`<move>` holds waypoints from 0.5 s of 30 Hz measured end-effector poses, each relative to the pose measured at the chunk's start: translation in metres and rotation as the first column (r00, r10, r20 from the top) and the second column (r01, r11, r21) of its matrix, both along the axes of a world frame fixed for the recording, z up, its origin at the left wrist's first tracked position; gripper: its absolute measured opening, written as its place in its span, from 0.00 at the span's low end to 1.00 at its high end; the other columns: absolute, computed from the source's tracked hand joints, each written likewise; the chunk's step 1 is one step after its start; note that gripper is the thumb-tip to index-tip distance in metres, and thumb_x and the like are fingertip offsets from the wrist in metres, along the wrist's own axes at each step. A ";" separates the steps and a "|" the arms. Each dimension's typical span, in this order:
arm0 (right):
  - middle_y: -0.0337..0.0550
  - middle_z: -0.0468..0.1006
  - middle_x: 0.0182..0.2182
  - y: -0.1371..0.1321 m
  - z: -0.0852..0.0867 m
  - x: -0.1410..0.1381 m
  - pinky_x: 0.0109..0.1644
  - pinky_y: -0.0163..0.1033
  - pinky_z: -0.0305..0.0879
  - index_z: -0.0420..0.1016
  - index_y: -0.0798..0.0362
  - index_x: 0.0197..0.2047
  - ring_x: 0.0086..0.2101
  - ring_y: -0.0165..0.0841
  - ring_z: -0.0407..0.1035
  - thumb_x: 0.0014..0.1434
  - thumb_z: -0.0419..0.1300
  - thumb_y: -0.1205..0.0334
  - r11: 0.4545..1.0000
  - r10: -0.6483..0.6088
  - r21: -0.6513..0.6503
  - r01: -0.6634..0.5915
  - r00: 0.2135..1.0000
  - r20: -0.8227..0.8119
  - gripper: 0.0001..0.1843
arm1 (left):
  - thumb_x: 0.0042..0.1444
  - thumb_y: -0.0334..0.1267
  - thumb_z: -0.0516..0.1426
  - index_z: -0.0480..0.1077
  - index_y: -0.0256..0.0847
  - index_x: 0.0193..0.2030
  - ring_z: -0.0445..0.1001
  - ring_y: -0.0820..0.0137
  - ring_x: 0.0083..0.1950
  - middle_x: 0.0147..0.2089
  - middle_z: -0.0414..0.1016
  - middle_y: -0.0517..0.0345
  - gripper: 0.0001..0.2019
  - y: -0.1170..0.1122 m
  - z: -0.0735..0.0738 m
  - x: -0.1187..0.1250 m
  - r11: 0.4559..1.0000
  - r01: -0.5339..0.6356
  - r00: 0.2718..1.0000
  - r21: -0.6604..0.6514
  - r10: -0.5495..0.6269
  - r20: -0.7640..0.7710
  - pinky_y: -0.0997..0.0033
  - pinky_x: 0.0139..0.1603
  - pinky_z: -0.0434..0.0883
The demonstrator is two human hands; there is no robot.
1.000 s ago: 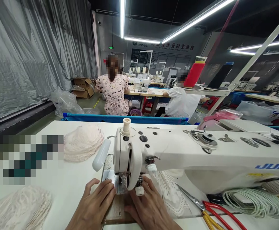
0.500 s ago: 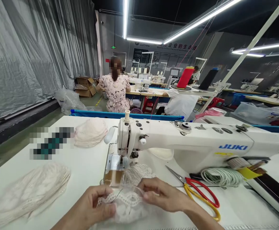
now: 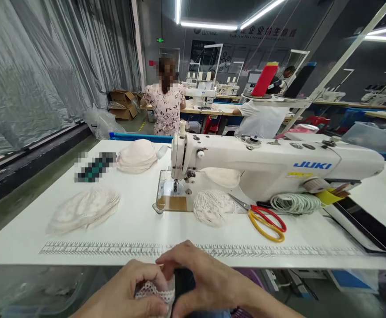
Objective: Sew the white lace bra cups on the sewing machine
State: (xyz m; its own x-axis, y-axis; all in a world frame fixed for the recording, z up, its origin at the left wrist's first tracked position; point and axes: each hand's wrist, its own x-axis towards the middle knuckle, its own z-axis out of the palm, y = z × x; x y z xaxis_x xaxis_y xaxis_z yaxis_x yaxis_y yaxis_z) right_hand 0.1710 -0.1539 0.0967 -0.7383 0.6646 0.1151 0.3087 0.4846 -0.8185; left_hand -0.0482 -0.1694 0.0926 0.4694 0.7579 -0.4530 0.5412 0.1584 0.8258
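Note:
Below the table's front edge, my left hand (image 3: 136, 289) is closed round a piece of white lace fabric (image 3: 155, 291) with a scalloped, holed border. My right hand (image 3: 206, 280) curves in from the right, its fingertips and thumb at the lace's right edge; part of its grip is hidden. Beyond my hands, a heap of white lace trim (image 3: 214, 207) lies in front of the white sewing machine (image 3: 255, 157). Scissors (image 3: 266, 221) with red and yellow handles rest beside that heap, blades against it.
A measuring tape (image 3: 140, 249) runs along the table's front edge. Stacks of pale fabric pieces (image 3: 83, 210) and cup-shaped pieces (image 3: 136, 157) lie left. A coil of pale cord (image 3: 295, 203) sits under the machine arm. A person (image 3: 166, 106) sits ahead, back turned.
Both hands have drawn the lace fabric toward me, from the tabletop by the machine to below the front edge. The view has tilted down, and the lace heap is now uncovered.

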 end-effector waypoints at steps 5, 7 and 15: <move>0.36 0.74 0.23 -0.005 -0.017 0.001 0.32 0.30 0.63 0.78 0.55 0.31 0.25 0.27 0.67 0.54 0.62 0.44 0.956 0.156 -0.244 -0.161 0.987 -0.040 0.20 | 0.50 0.48 0.61 0.74 0.39 0.29 0.62 0.70 0.33 0.28 0.66 0.63 0.13 -0.020 -0.001 -0.006 0.994 -0.031 0.994 -0.104 0.041 0.102 0.77 0.33 0.57; 0.37 0.73 0.24 -0.010 -0.021 0.004 0.31 0.29 0.62 0.78 0.57 0.31 0.26 0.26 0.66 0.53 0.63 0.43 0.899 0.207 -0.371 -0.233 0.972 -0.108 0.22 | 0.47 0.53 0.63 0.72 0.37 0.29 0.59 0.72 0.29 0.25 0.63 0.64 0.18 -0.025 -0.008 -0.007 0.971 -0.030 0.967 -0.236 0.087 0.238 0.77 0.30 0.55; 0.35 0.70 0.24 -0.032 -0.032 0.007 0.27 0.27 0.60 0.77 0.59 0.29 0.24 0.24 0.63 0.52 0.65 0.47 0.845 0.160 -0.501 -0.189 0.982 -0.101 0.20 | 0.35 0.63 0.66 0.73 0.35 0.31 0.57 0.75 0.27 0.23 0.62 0.65 0.30 -0.039 -0.048 -0.011 0.922 -0.119 0.910 -0.369 0.250 0.330 0.77 0.27 0.53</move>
